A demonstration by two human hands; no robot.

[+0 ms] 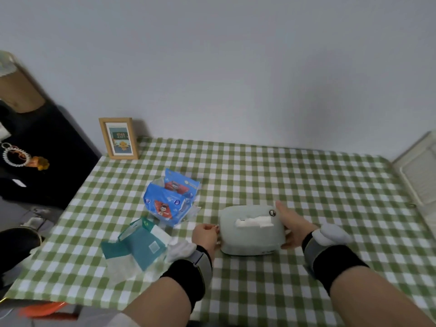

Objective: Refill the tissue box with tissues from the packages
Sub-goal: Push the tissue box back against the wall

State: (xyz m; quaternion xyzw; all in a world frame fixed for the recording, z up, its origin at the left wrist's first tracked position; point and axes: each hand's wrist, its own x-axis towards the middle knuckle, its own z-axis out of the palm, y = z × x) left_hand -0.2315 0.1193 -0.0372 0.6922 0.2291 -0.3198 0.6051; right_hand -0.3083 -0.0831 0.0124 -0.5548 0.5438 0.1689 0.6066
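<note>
The box (pixel 250 239) lies on the worktop (pixel 306 185), a little nearer to the front edge than to the back, about midway between the left and right edges. A white tissue (pixel 254 221) shows in the slot on its top.

Your right hand (pixel 293 225) has its grip around the right end of the box: the fingers lie along the far side and the thumb is on the near side. Your left hand (pixel 205 237) is at the left end, fingers curled, the tips against the cover; if this grip pinches the cover or only touches it, I cannot tell.

Just behind and to the left of the box stands the blue pack (pixel 169 199), torn open at the top. The teal wrapper (pixel 141 244) lies flat beside your left wrist, toward the front-left corner. A frame (pixel 119 138) stands at the back-left corner, against the wall (pixel 236 67).

The right half of the worktop and the strip along the back edge are bare cloth. A dark cabinet (pixel 47 149) is close past the left edge, and a white panel (pixel 417 175) is past the right edge.
</note>
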